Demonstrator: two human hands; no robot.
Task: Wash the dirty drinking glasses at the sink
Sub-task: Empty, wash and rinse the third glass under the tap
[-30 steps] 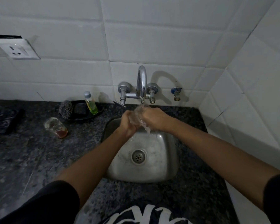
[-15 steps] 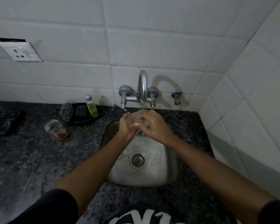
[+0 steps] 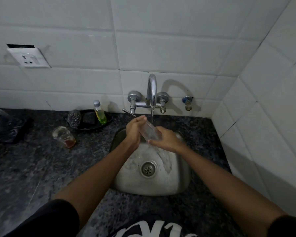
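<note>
Hands: left hand (image 3: 134,130) and right hand (image 3: 167,141) both clamped on the clear glass (image 3: 150,132).
Glass: tilted under the tap (image 3: 152,93) stream, over the sink (image 3: 181,183).
Tip: turn it, flush inside.
Waiting: dirty glass (image 3: 64,136) on the worktop (image 3: 32,168).

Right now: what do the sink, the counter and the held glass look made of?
Sink: looks like brushed stainless steel, grey with dull highlights and water marks.
Counter: dark speckled stone, probably polished granite; could be a lookalike.
Glass, held between left hand and right hand: clear and see-through; glass or clear plastic, cannot tell.
</note>
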